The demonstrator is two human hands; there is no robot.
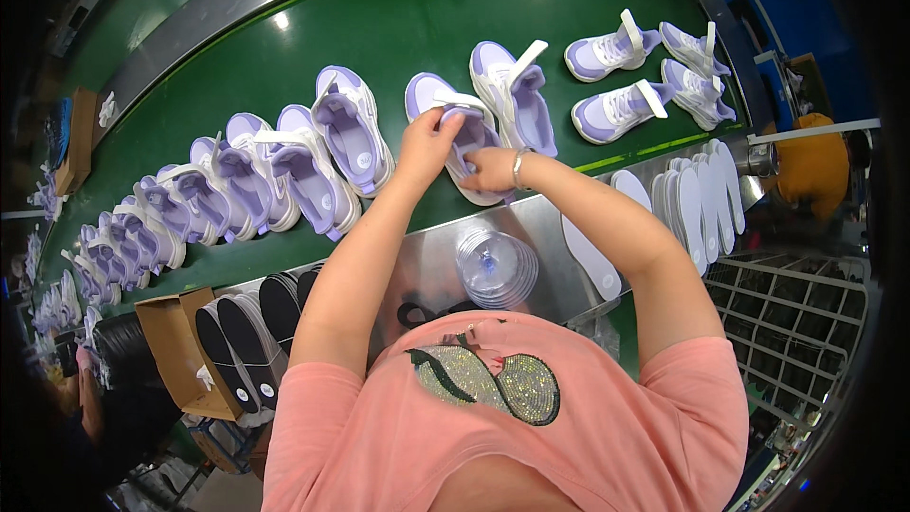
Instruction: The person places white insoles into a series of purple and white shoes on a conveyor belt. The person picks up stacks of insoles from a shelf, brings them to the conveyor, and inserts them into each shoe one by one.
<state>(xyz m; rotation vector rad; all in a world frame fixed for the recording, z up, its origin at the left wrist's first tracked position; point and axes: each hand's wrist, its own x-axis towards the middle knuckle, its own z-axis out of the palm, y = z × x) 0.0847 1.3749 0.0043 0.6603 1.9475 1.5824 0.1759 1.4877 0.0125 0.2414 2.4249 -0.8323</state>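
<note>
A lilac and white sneaker (426,91) stands on the green belt in front of me, toe pointing away. My left hand (428,144) pinches the edge of its opening by the tongue, thumb and forefinger together. Bent over the right side of the same opening is my right hand (495,169), with a bracelet on the wrist; its fingers reach into the shoe and curl at the collar. Their tips are partly hidden. Close by on the right is a matching sneaker (534,112), its white strap sticking up. Another sneaker (347,123) stands to the left.
A long row of similar sneakers (204,194) runs down the left. More sneakers (609,49) lie at the right. Pale insoles (689,204) and a clear round plastic container (496,268) rest on the metal ledge (417,261). Dark insoles (227,341) stand beside an open cardboard box (171,346).
</note>
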